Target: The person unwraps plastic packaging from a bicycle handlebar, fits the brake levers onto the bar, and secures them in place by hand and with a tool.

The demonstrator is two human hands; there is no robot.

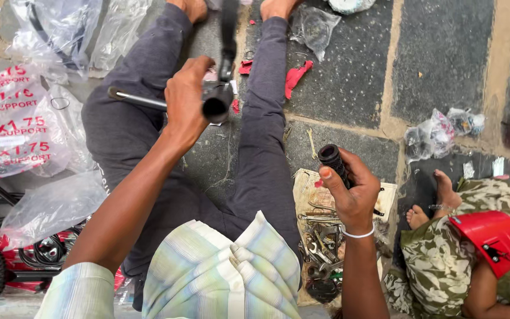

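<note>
Left hand (185,100) clenched round handlebar (143,101), bare tube end (216,108) toward camera; right hand (352,192) grasping black grip (333,162), held apart, right of tube; grip not yet on; spanners (320,248) on floor by knee

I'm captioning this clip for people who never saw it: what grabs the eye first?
At centre top, the left hand grips a black metal handlebar tube, its open end facing the camera. Lower right, the right hand holds a black rubber grip above a tray of spanners. A second person's red plastic part stands out at far right.
</note>
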